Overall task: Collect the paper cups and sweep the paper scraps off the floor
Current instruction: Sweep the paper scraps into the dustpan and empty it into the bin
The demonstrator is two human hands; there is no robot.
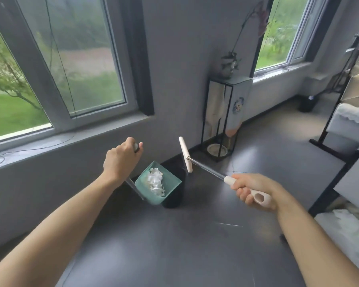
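Note:
My left hand grips the top of a metal handle whose teal dustpan hangs tilted over a black bin by the wall. A heap of white paper scraps lies inside the dustpan. My right hand holds the cream grip of a broom; its metal shaft runs up and left to a cream head raised off the floor, just right of the dustpan. No paper cups are in view.
A black wire plant stand with a potted orchid stands against the wall on the right of the bin. A second dark bin sits far right under the window. Shelving and white boxes line the right edge. The floor is dark grey.

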